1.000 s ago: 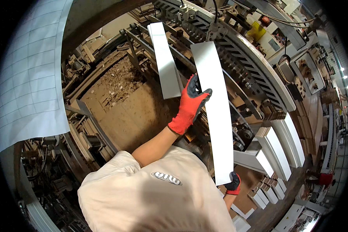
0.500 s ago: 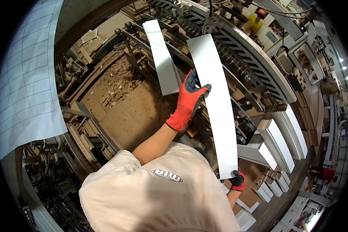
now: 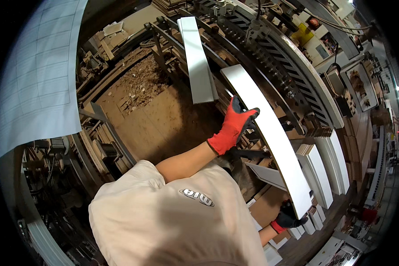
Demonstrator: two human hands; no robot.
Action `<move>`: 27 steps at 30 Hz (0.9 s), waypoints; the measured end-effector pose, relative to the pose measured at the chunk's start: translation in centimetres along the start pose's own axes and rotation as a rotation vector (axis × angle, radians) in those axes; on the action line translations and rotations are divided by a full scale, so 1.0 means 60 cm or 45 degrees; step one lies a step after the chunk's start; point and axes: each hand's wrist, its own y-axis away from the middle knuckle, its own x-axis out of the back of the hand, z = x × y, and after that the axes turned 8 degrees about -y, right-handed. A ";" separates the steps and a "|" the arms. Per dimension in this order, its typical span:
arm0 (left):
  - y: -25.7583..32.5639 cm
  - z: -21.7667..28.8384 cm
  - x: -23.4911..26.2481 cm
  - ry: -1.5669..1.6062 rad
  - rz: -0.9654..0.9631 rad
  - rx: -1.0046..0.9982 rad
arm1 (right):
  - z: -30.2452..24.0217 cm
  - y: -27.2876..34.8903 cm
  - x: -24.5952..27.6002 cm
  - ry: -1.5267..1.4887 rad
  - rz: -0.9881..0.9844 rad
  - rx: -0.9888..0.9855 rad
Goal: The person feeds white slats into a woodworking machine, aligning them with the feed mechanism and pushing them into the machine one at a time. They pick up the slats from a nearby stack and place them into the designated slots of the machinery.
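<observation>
While both gloved hands grip the white panel (image 3: 270, 133), left hand (image 3: 232, 126) mid-board, right hand (image 3: 288, 217) clasping its near end, feeding it onto the machine rollers (image 3: 270, 57) looks next, needing a level push.

Left hand (image 3: 233, 127) in a red glove with black fingertips, bare forearm stretched forward and up, fingers curled in a grip. Right hand (image 3: 287, 217) low by the hip (mostly hidden, dark glove with red cuff), fingers closed in a grip.
</observation>
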 end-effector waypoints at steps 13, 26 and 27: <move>-0.002 0.017 0.023 -0.023 0.045 -0.265 | 0.017 0.023 0.173 1.065 0.046 -0.058; -0.094 0.101 0.253 0.840 -0.947 -0.008 | 0.015 -0.031 0.194 0.399 -0.032 -0.149; -0.091 0.097 0.281 0.739 -0.917 -0.056 | 0.013 -0.043 0.205 0.367 -0.002 -0.185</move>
